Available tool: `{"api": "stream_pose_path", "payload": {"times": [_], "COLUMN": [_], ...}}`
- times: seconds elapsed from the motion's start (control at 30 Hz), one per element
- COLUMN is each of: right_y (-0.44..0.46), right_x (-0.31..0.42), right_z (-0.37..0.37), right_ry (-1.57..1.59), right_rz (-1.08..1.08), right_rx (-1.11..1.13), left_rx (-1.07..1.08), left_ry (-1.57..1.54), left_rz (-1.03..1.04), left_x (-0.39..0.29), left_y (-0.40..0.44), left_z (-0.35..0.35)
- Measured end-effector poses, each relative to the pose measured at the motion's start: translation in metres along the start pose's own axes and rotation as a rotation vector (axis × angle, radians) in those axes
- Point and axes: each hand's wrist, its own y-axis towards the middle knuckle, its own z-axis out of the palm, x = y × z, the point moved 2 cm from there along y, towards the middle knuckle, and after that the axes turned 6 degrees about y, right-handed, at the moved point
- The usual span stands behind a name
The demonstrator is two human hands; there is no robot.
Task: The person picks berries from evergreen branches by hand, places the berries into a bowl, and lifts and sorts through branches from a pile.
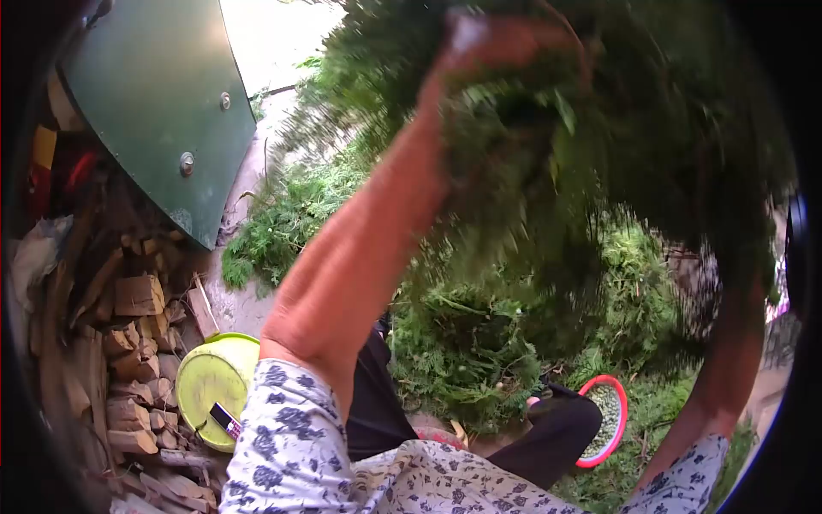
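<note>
My left hand (514, 43) is raised at the top of the view, blurred by motion, with its fingers closed around a large bunch of leafy green plants (548, 163). The bunch is lifted in front of me and smeared by movement. My right forearm (723, 368) reaches up at the right edge; dark foliage hides that hand, so its grip does not show. Below the bunch, more cut greenery (462, 343) lies heaped on the ground before my legs. Beside my knee stands a red-rimmed basket (622, 420) with many small pale green round pieces in it.
A lime-yellow plastic tub or lid (197, 385) with a dark label-like item (225, 420) is at my left. Split firewood (137, 295) is stacked behind it. A green metal panel (163, 103) stands at upper left, near another greenery pile (291, 210).
</note>
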Motion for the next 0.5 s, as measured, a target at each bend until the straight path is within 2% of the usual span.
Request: {"api": "stream_pose_path", "payload": {"times": [0.17,0.37,0.4,0.47,0.5], "right_y": [0.124,0.258,0.271,0.271,0.222], "right_x": [-0.054,-0.181,-0.208,-0.277,-0.292], "right_z": [0.063,0.117,0.117,0.113,0.126], "right_ry": [0.038,-0.04,-0.112,-0.473,-0.745], "right_rz": [-0.015,-0.002,-0.006,-0.012,0.117], "right_rx": [0.032,0.002,0.004,0.056,-0.057], "left_rx": [-0.27,-0.421,-0.42,-0.402,-0.38], "left_ry": [0.28,0.58,0.607,0.632,0.616], "left_rz": [-0.096,-0.395,-0.456,-0.553,-0.583], "left_x": [0.092,0.278,0.308,0.354,0.369], "left_y": [0.056,0.072,0.065,0.044,0.031], "left_z": [-0.076,-0.136,-0.138,-0.133,-0.124]}}
